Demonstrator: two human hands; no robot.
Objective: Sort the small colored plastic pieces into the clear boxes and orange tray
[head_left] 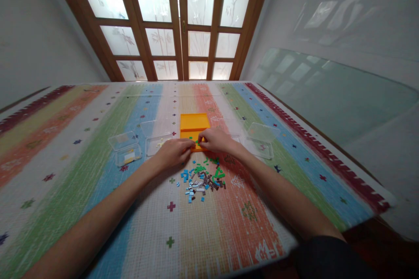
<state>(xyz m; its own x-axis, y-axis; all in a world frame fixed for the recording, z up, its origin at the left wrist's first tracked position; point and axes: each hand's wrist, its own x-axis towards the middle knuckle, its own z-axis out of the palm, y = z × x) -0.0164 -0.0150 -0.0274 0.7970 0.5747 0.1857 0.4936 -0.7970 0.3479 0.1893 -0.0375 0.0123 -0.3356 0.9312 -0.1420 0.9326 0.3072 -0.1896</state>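
Note:
An orange plastic box (194, 120) lies with its lid opened away from me, and small green bricks (190, 137) are in its near half. My left hand (175, 151) rests at the box's near left edge, fingers curled together. From the right, my right hand (216, 139) reaches over the box with thumb and fingers pinched. A bit of green shows beside its fingertips, but what either hand holds is too small to make out. Just in front of the box is a loose pile of small building bricks (203, 178), blue, green, brown and pale.
Left of the box stand a clear plastic case (128, 157) holding yellow pieces and another clear case (152, 144). A further clear case (262, 149) sits on the right, partly opened. The striped tablecloth (157, 226) covers the table, with glazed doors (180, 39) beyond.

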